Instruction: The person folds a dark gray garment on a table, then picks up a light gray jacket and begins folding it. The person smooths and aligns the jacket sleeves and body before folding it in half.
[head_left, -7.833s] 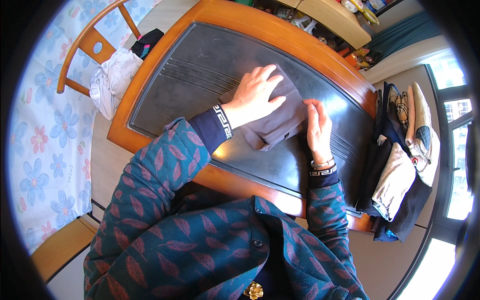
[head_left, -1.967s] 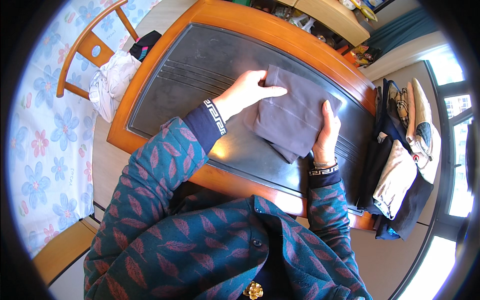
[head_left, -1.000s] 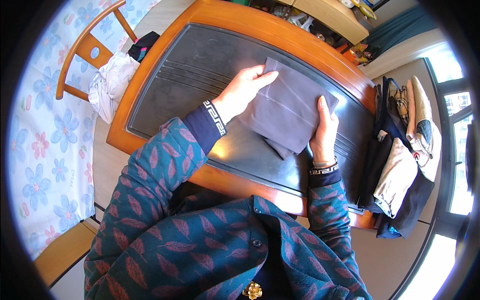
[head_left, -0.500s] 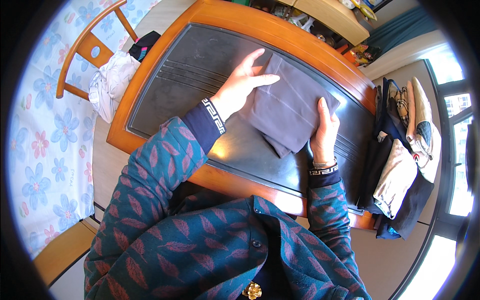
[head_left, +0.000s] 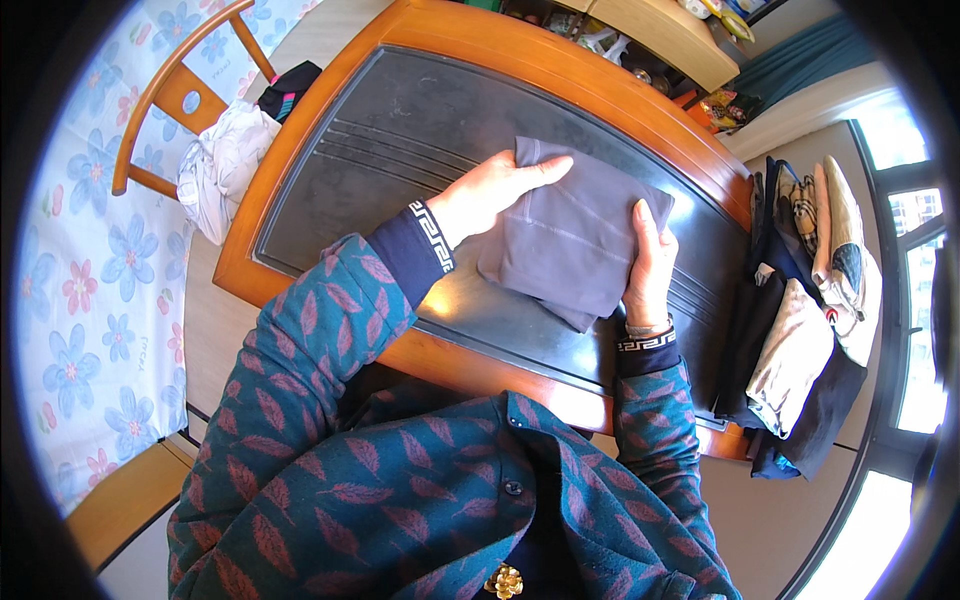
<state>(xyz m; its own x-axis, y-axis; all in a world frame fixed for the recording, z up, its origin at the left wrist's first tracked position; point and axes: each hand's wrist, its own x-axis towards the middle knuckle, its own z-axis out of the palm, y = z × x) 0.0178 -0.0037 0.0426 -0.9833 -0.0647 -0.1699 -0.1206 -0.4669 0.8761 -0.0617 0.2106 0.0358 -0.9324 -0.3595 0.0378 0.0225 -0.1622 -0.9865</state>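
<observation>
**Caller:** Hands on cloth at the centre of the frame. The left hand [head_left: 497, 187] lies flat and open, palm down, fingers stretched toward the upper right across the upper left part of a folded grey garment [head_left: 572, 232].

**Analyst:** And the right hand [head_left: 650, 262] stands at the garment's right edge, fingers straight and pointing up the frame, pressed against the fold. Nothing gripped there either; both hands are released and simply resting on the fabric.

**Caller:** Where does the garment sit?

**Analyst:** On the dark inlaid panel of the tabletop [head_left: 370, 140], a little right of the middle, lying at a slant. Its lower corner points down toward the person's chest. A seam line runs across the grey surface.

**Caller:** An orange-brown wooden rim frames that dark panel all round. Sleeves are teal with reddish leaf shapes, dark cuffs with a pale key pattern.

**Analyst:** A bracelet [head_left: 648, 327] shows at the right wrist, just above the cuff.

**Caller:** Off to the right edge of the frame?

**Analyst:** A pile of clothes [head_left: 800, 330], dark, beige and cream pieces, just beside the tabletop's right end, well apart from the grey garment.

**Caller:** Upper left, a wooden chair [head_left: 170, 95] with white cloth [head_left: 225, 165] bundled on it and something black beside that, over a floor covering [head_left: 80, 290] printed with blue flowers.
</observation>
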